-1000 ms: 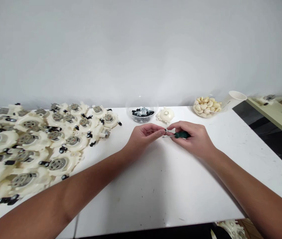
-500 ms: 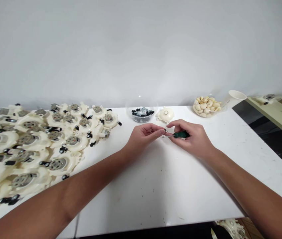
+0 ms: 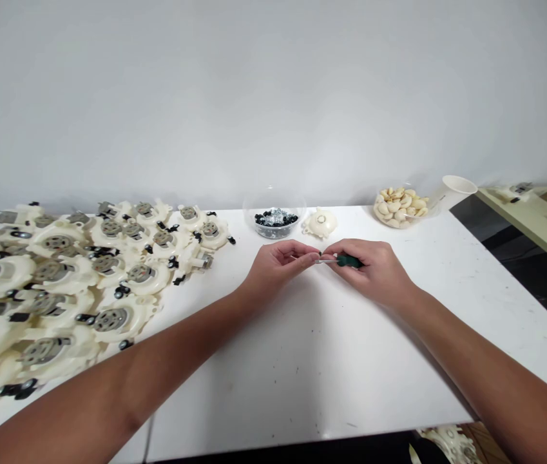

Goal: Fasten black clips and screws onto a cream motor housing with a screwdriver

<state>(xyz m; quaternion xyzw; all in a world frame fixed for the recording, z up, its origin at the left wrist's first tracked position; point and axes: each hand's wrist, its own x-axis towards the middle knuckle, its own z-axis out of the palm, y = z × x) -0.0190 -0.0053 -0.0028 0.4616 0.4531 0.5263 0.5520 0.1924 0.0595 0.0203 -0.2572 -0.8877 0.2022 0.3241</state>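
Observation:
My right hand (image 3: pixel 367 267) is closed around the green handle of a screwdriver (image 3: pixel 349 260), whose thin metal shaft points left toward my other hand. The fingers of my left hand (image 3: pixel 285 263) are pinched on a tiny dark piece at the shaft's tip, too small and covered to name. My fingertips meet there, just above the white table. Right behind them lies a cream plastic housing (image 3: pixel 321 222) with a round boss on top. Left of it stands a clear bowl (image 3: pixel 277 231) holding small black parts and shiny metal screws.
Many cream housings with grey motors (image 3: pixel 140 272) and black fittings cover the table's left side. At the back right are a clear bowl of cream rounded pieces (image 3: pixel 400 207) and a tilted white cup (image 3: pixel 455 188). A pale shelf (image 3: pixel 534 222) with more parts stands beyond the right edge.
My right fingers, apart before, have closed in toward my left fingertips. The screwdriver's handle has shifted slightly left and its shaft now lies level. My left hand has stayed put.

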